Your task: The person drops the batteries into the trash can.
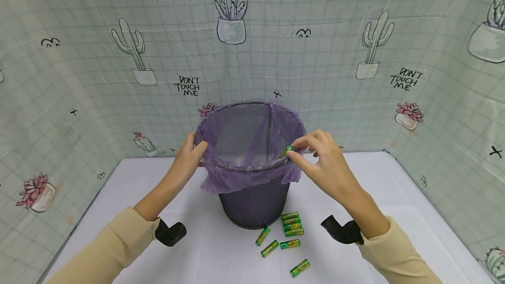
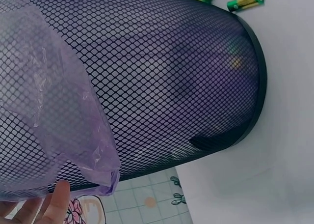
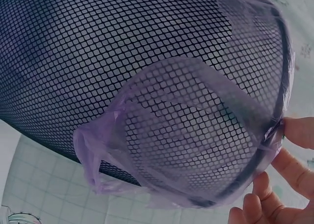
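A black mesh wastebasket (image 1: pixel 252 207), tilted a little, stands on the table. A purple bin liner (image 1: pixel 236 181) lines it and folds over its rim. My left hand (image 1: pixel 187 157) grips the rim at the left, thumb over the edge. In the left wrist view its fingertips (image 2: pixel 60 197) lie by the liner. At the right side of the rim my right hand (image 1: pixel 325 163) pinches a green and gold battery (image 1: pixel 290 148) between thumb and fingers, over the opening. The liner and rim mostly hide that battery in the right wrist view.
Several batteries (image 1: pixel 292 227) lie side by side right of the basket's base. More lie loose in front, one battery (image 1: pixel 300 268) nearest me. The white table (image 1: pixel 158 179) is walled by a grid-patterned cloth (image 1: pixel 252 65). Both wrists wear black mounts (image 1: pixel 170 232).
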Motion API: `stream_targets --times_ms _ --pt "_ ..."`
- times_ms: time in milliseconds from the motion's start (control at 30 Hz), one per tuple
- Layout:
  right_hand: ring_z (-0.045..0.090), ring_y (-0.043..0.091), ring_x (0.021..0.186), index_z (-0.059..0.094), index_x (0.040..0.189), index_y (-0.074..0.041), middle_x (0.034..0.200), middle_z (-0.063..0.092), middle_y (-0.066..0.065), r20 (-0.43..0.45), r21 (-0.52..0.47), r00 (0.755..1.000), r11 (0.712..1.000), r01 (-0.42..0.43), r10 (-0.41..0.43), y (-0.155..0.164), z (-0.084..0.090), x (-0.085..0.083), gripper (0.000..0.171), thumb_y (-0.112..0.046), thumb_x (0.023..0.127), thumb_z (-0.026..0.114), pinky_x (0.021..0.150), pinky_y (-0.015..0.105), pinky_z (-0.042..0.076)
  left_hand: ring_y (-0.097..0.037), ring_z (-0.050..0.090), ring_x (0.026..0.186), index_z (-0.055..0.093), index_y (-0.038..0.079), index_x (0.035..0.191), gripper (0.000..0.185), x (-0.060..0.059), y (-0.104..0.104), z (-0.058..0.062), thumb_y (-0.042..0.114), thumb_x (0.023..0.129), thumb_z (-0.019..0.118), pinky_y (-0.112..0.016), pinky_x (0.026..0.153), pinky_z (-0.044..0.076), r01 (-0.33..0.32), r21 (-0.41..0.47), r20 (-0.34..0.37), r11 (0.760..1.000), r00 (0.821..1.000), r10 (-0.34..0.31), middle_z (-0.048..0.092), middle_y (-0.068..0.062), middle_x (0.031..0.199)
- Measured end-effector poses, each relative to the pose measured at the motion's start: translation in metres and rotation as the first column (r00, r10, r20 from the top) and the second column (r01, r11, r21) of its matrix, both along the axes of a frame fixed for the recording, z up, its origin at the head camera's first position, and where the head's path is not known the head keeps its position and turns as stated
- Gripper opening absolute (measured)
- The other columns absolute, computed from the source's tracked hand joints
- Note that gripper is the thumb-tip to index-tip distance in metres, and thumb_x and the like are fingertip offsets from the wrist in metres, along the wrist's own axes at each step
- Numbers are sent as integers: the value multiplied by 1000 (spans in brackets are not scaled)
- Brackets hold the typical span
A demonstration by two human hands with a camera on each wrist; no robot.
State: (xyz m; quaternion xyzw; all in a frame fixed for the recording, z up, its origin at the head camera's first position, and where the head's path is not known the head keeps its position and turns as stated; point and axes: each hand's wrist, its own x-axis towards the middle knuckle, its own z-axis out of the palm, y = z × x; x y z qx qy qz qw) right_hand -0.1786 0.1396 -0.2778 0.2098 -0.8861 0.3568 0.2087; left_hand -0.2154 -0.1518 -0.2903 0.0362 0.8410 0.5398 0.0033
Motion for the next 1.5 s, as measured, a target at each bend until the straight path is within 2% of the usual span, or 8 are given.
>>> stream_targets --times_ms 433,933,1100,1500 --pt "44 18 83 62 105 -7 90 52 7 -20 2 999 1000 30 -30 11 -7 3 22 -18 86 64 72 33 40 -26 46 106 26 2 137 51 1 -1 1 25 91 34 -39 88 46 5 -16 0 1000 1000 -5 41 -16 120" --pt "42 6 80 59 104 -4 92 55 4 -55 -12 995 997 82 -82 29 -41 10 23 -10 83 66 70 25 42 -27 46 106 24 1 138 53 0 0 -1 24 92 34 -38 89 45 12 -12 -8 1000 1000 -12 40 -16 123" --pt "42 5 81 61 101 -6 95 58 1 -12 -6 996 996 85 -85 33 -55 15 20 -11 82 67 70 28 44 -27 46 106 24 0 137 53 0 0 1 23 91 34 -39 89 45 12 0 -3 1000 1000 -12 40 -17 122" --pt "44 6 84 64 99 -17 99 59 -5 176 30 980 996 85 -89 47 -92 37 17 -20 83 68 71 26 44 -27 44 107 24 -1 136 52 0 1 1 22 91 33 -39 90 44 26 20 -10 999 1000 -26 38 -18 123"
